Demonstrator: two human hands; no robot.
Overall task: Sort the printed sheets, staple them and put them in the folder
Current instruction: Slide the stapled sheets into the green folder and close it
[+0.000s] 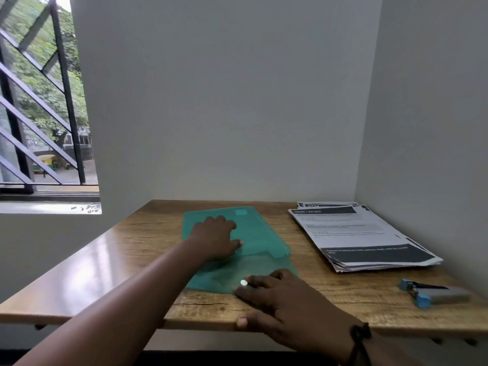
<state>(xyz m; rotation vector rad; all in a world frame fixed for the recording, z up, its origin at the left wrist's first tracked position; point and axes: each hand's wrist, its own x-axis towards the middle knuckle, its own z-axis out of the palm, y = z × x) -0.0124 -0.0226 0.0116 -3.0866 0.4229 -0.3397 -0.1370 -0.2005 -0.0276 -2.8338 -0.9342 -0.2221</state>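
Note:
A translucent green folder (264,239) lies flat in the middle of the wooden desk (111,260). My left hand (214,237) rests palm-down on its upper left part. Flat at the folder's near right corner lies my right hand (280,299), fingertips touching the white snap button (243,282) and thumb at the desk's front edge. A stack of printed sheets (361,236) with dark header bands sits at the back right. Near the right front edge lies a blue and grey stapler (433,293).
White walls close the desk in at the back and on the right. A barred window (39,101) opens at the left. Bare wood shows on the left half of the desk.

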